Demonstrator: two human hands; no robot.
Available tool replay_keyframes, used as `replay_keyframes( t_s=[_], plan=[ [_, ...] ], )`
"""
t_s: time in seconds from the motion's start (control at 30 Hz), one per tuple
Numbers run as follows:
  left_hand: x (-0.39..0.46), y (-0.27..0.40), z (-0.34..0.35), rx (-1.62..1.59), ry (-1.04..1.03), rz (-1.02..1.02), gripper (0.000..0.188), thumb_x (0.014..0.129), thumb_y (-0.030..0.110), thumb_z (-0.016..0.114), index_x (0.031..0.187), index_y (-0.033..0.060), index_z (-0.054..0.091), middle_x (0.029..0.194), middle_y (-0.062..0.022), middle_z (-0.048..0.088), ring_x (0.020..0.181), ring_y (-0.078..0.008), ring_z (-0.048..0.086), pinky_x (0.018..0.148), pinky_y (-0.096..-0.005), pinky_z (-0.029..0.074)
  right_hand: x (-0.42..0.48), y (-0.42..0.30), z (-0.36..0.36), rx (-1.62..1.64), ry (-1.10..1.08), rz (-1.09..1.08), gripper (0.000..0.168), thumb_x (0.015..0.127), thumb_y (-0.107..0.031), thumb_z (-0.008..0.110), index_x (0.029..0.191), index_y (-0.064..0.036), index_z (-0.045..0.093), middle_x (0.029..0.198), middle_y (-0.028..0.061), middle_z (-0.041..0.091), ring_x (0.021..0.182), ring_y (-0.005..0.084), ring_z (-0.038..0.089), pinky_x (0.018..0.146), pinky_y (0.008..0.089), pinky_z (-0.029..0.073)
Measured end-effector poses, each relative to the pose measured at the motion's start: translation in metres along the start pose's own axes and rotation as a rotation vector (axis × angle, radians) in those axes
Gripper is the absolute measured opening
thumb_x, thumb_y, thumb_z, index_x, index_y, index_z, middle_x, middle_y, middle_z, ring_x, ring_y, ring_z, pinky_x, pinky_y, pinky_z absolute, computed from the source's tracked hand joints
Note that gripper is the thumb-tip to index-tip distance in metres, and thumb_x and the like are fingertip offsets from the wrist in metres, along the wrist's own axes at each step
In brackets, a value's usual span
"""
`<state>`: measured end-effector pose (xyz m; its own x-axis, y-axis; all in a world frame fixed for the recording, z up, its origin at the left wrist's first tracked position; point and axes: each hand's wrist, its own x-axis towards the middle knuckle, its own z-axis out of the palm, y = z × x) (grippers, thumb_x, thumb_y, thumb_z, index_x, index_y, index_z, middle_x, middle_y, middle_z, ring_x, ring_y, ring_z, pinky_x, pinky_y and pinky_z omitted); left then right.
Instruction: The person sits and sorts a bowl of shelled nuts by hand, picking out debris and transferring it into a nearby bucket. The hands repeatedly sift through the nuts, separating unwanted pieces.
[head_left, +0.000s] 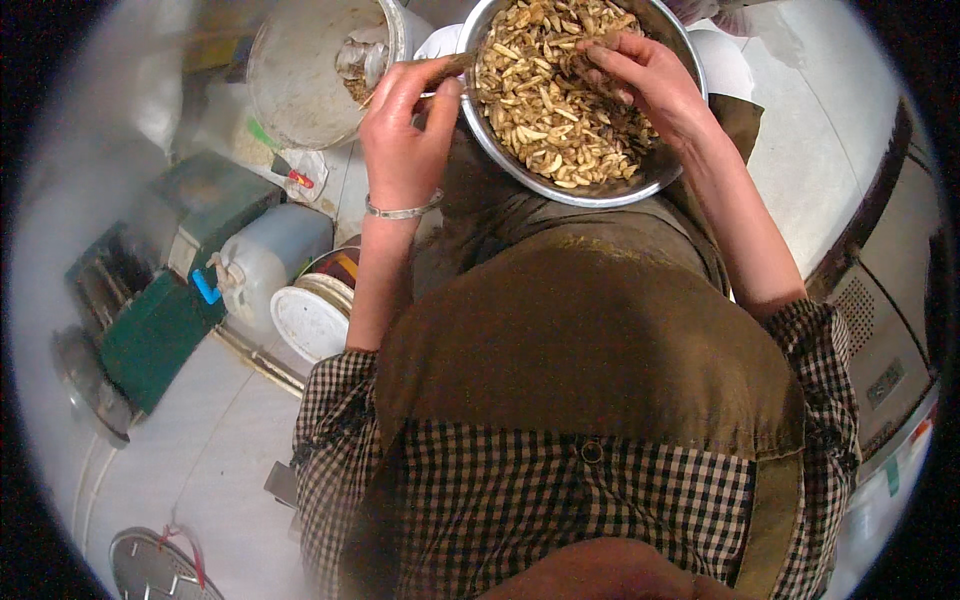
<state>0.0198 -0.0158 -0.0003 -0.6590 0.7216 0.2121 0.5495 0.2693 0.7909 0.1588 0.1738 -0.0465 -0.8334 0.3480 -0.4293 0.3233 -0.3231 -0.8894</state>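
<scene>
A round steel bowl (577, 199) sits at my lap, filled with small, pale brown, elongated pieces (536, 112) mixed with darker bits. Over its right side is my right hand (649, 79), fingers bent and dirty among the pieces; whether one is pinched there cannot be made out. My left hand (411, 112) is at the bowl's left rim, its darkened forefinger reaching to the edge and its thumb lower. A thin, pale sliver (367, 100) shows beside the left hand's knuckles; I cannot tell if it is held. A metal bangle (405, 213) circles the left wrist.
A whitish plastic bucket (300, 90) with a clear bag (367, 56) inside stands left of the bowl. Below it are a plastic jerrycan (274, 244), a white lidded tub (307, 322) and a dark green box (161, 337). A beige appliance (870, 330) stands at right.
</scene>
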Motion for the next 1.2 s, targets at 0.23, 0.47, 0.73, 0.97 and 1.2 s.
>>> replay_keyframes(
  t_s=[0.23,0.47,0.73,0.97,1.2],
  plan=[
    [-0.003,0.025,0.025,-0.02,-0.145,0.084,0.017,0.073,0.006,0.056,0.09,0.003,0.058,0.079,-0.0086,0.055,0.062,-0.0175,0.055,0.052,-0.0243,0.045,-0.027,0.001,0.003,0.515,-0.122,0.072,0.028,0.084,-0.013,0.048,0.108,0.002,0.05,0.112,0.0097,0.051,0.094,0.016,0.054,0.076,0.0244,0.047],
    [-0.001,0.037,0.038,0.04,-0.197,0.102,0.023,0.072,0.013,0.06,0.093,0.0031,0.057,0.073,-0.0085,0.051,0.059,-0.0181,0.051,0.054,-0.0255,0.043,-0.039,-0.006,0.018,0.729,-0.162,0.048,0.034,0.087,-0.014,0.041,0.113,0.008,0.042,0.112,0.0161,0.049,0.097,0.025,0.053,0.084,0.0327,0.046],
    [-0.002,0.038,0.06,0.326,-0.196,0.414,0.034,0.062,0.023,0.065,0.092,0.0112,0.055,0.077,-0.0051,0.047,0.064,-0.0228,0.053,0.053,-0.0308,0.045,-0.042,0.015,0.024,0.986,-0.124,0.094,0.022,0.086,-0.014,0.039,0.099,0.001,0.048,0.097,0.0117,0.054,0.09,0.0221,0.054,0.079,0.0325,0.046],
    [-0.015,0.032,0.056,0.353,-0.272,0.359,0.024,0.067,0.019,0.06,0.091,0.0139,0.056,0.075,-0.0038,0.046,0.061,-0.0196,0.054,0.05,-0.0285,0.045,-0.054,0.014,0.036,1.068,-0.228,0.146,0.03,0.086,-0.021,0.033,0.105,-0.001,0.046,0.107,0.0105,0.051,0.098,0.0202,0.048,0.088,0.0343,0.037],
    [-0.017,0.01,0.03,0.339,-0.23,0.304,0.015,0.072,0.011,0.058,0.087,0.0086,0.056,0.081,-0.0076,0.054,0.071,-0.0233,0.054,0.06,-0.0294,0.045,-0.056,0.006,0.044,0.831,-0.114,0.197,0.036,0.089,-0.026,0.031,0.111,0.0,0.043,0.117,0.0112,0.046,0.107,0.0214,0.044,0.09,0.0334,0.036]
  ],
)
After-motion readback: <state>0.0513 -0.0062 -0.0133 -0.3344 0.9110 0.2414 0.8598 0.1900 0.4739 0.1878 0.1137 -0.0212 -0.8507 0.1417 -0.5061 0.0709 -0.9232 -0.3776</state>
